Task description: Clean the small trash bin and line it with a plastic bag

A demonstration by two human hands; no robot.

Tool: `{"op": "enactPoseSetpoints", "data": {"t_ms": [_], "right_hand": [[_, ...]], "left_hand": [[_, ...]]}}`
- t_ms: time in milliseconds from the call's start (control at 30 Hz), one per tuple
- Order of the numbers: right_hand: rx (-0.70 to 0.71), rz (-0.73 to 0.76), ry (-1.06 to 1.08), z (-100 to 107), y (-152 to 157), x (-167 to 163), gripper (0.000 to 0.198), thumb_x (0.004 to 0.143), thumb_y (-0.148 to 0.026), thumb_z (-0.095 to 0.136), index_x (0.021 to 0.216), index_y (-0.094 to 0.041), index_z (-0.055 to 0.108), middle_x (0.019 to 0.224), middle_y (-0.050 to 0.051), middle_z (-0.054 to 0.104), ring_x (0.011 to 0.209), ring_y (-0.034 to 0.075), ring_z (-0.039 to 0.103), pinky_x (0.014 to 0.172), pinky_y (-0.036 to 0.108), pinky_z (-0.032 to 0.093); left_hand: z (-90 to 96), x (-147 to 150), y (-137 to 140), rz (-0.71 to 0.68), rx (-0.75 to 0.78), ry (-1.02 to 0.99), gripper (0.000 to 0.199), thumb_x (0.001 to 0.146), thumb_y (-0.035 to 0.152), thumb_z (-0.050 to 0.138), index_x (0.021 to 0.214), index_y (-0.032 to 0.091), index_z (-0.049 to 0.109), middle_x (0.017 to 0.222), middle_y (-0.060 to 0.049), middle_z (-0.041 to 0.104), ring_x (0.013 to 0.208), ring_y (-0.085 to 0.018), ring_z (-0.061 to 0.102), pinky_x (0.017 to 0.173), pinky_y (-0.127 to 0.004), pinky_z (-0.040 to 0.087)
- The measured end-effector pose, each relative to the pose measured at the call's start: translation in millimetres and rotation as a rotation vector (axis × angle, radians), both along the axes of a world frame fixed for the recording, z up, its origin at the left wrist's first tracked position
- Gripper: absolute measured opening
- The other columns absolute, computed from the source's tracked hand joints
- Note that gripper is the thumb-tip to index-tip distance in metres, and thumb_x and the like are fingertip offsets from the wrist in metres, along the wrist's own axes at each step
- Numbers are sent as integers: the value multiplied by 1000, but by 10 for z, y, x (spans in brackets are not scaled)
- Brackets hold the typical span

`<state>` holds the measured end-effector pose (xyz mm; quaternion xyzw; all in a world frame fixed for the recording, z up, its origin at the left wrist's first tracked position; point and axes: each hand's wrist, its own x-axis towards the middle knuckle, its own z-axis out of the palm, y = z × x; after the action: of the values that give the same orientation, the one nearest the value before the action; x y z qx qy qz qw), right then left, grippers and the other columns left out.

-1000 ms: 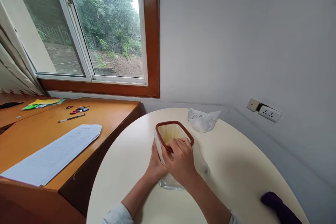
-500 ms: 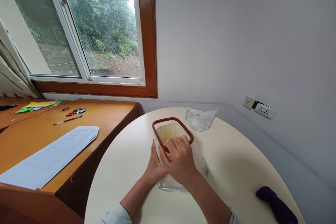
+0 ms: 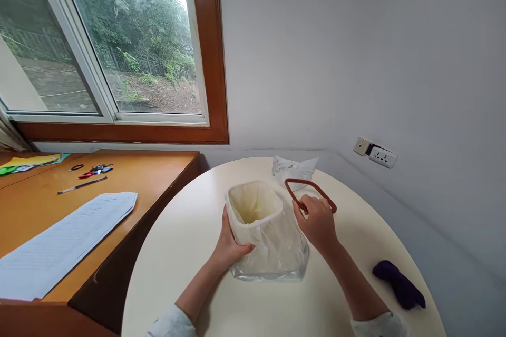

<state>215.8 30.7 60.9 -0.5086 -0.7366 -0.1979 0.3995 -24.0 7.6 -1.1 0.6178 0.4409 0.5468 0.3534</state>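
Observation:
A small trash bin (image 3: 256, 210) stands on the round table, lined with a thin translucent plastic bag (image 3: 284, 247) folded over its rim and hanging down outside. My left hand (image 3: 231, 242) grips the near left side of the bin through the bag, thumb at the front. To the right of the bin, my right hand (image 3: 316, 221) holds a brown rectangular rim ring (image 3: 312, 184), lifted off the bin and tilted above the table. The inside of the bin looks pale yellow through the liner.
A crumpled white plastic bag (image 3: 294, 169) lies at the table's far side. Dark purple cloth (image 3: 399, 284) rests near the right edge. On the wooden desk (image 3: 158, 168) at left are papers (image 3: 75, 242), a pen (image 3: 82, 185) and scissors (image 3: 95, 170).
The brown ring has come off the bin's top and moved right in my right hand. My left hand stays on the bin. The view has shifted slightly to the right.

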Motion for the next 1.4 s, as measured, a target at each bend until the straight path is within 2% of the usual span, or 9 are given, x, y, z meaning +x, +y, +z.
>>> {"op": "enactPoseSetpoints", "data": {"t_ms": [133,233,600,767,833,933,1033,1233,1400], "right_hand": [[-70,-46,-59,-490,19,176,24,87,-24,42,63,-20,41,53,-3,46,51,12,43,63,29,29],[-143,-29,-78,-685,19,167,23,87,-22,42,64,-19,42,55,-2,49,54,13,46,64,28,30],[-324,-44,-24,-860,23,152,22,83,-24,44,63,-20,40,55,-4,51,54,11,46,65,27,30],[-387,-41,-24,-908,26,164,23,82,-25,45,60,-19,39,57,-4,52,56,11,47,64,26,29],[-408,-43,-27,-915,30,167,24,81,-26,46,59,-19,39,57,-4,52,57,12,47,63,26,29],[-436,-47,-35,-917,34,181,24,80,-27,47,59,-19,40,58,-3,53,58,12,47,62,26,28],[-456,-64,-38,-914,37,203,23,80,-28,47,59,-19,42,59,-2,54,59,13,48,61,26,27],[-487,-101,-41,-902,45,238,20,80,-29,46,62,-19,45,62,-1,56,61,14,52,58,26,25],[-501,-109,-42,-885,32,247,16,81,-30,47,70,-20,51,67,0,59,66,16,54,59,26,27]], "left_hand": [[24,-13,4,-70,-26,-15,120,53,37,77,140,24,-6,144,-15,20,131,-32,25,106,-48,26],[57,-21,-9,-78,-40,-23,117,55,37,76,140,28,-4,145,-13,18,132,-32,26,107,-47,26],[86,-129,-22,-128,-75,-35,108,60,38,76,141,31,5,146,-12,21,131,-32,26,105,-45,30],[130,-274,6,-166,-120,-55,102,61,55,69,141,34,9,148,-10,16,133,-32,23,106,-45,27],[114,-305,39,-82,-154,-61,85,70,64,54,140,33,16,145,-10,25,129,-29,32,103,-42,32],[53,-327,106,236,-272,45,59,83,60,31,131,26,34,132,-12,44,113,-23,51,90,-36,44],[-27,-366,173,456,-355,191,55,81,54,37,121,18,44,121,-15,49,100,-24,56,82,-39,46],[-124,-434,210,547,-380,522,41,62,46,57,89,16,63,107,-17,52,111,-40,40,94,-58,23],[-131,-418,195,515,-363,618,21,60,36,56,71,19,61,97,-13,54,105,-38,44,90,-53,27]]}}
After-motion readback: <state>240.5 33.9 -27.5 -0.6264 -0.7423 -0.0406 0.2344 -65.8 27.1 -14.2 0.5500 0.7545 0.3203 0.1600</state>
